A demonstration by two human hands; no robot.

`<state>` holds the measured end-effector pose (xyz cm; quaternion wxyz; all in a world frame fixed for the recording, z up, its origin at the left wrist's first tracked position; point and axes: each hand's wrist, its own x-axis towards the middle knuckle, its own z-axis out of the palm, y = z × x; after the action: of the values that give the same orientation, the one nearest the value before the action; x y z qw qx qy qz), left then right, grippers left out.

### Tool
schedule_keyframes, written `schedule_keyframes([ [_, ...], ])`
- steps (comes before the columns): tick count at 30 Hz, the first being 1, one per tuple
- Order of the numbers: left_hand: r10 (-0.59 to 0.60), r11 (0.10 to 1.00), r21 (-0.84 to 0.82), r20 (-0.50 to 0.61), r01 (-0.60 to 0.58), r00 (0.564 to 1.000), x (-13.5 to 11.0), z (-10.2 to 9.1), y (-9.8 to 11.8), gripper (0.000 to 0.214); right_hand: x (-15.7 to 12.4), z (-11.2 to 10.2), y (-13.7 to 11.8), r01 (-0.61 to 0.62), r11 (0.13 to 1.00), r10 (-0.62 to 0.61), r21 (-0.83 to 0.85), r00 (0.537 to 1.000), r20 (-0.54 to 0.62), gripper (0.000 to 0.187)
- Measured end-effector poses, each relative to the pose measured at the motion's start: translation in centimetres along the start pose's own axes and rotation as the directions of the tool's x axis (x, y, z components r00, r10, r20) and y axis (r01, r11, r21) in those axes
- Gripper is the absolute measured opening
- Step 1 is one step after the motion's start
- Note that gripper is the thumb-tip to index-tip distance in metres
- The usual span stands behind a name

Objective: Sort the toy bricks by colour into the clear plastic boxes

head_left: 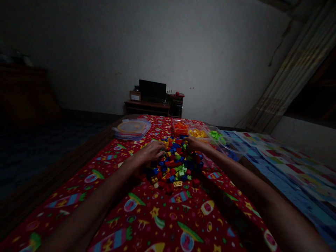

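Note:
A heap of small plastic bricks (175, 163) in red, blue, yellow and green lies on a red patterned tablecloth (162, 217). My left hand (150, 152) rests palm down at the heap's left edge, fingers reaching into the bricks. My right hand (193, 142) lies at the heap's far right edge, fingers curled among the bricks. Whether either hand holds a brick is hidden. Behind the heap stand clear tubs with orange bricks (180, 127), yellow bricks (197, 133) and green bricks (215, 134).
A stack of clear lids (132, 128) sits at the far left of the table. A blue patterned mat (283, 171) lies to the right. A low cabinet with a dark screen (152, 91) stands by the back wall. The room is dim.

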<state>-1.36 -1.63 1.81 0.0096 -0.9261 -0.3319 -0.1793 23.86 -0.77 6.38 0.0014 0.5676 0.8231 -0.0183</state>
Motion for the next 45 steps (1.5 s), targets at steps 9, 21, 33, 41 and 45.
schedule_keyframes([
  [9, -0.018, 1.0, -0.023, -0.031, 0.018, 0.999, -0.1, 0.0, 0.2, 0.024, 4.0, -1.2, -1.6, -0.015, 0.986, 0.023, 0.163, 0.999, -0.043, 0.024],
  [21, -0.022, 0.999, -0.036, -0.03, 0.021, 0.999, -0.1, -0.2, 0.1, 0.023, 3.1, -1.2, -0.1, -0.035, 0.919, 0.014, 0.392, 0.998, 0.057, 0.023],
  [33, -0.013, 1.0, 0.0, -0.02, 0.013, 1.0, -0.3, -0.8, 0.4, 0.027, 1.4, -1.5, 3.0, -0.045, 0.627, 0.076, 0.778, 0.997, -0.003, 0.019],
  [41, 0.008, 1.0, -0.014, -0.02, -0.008, 1.0, -0.1, -0.4, 0.2, 0.027, -2.8, -4.0, 5.7, -0.124, 0.498, 0.174, 0.858, 0.984, 0.041, 0.031],
  [45, 0.018, 1.0, -0.015, -0.014, -0.018, 1.0, 0.2, 0.0, -0.4, 0.026, -4.3, -4.2, 7.3, -0.174, 0.493, 0.245, 0.852, 0.968, 0.056, 0.032],
])
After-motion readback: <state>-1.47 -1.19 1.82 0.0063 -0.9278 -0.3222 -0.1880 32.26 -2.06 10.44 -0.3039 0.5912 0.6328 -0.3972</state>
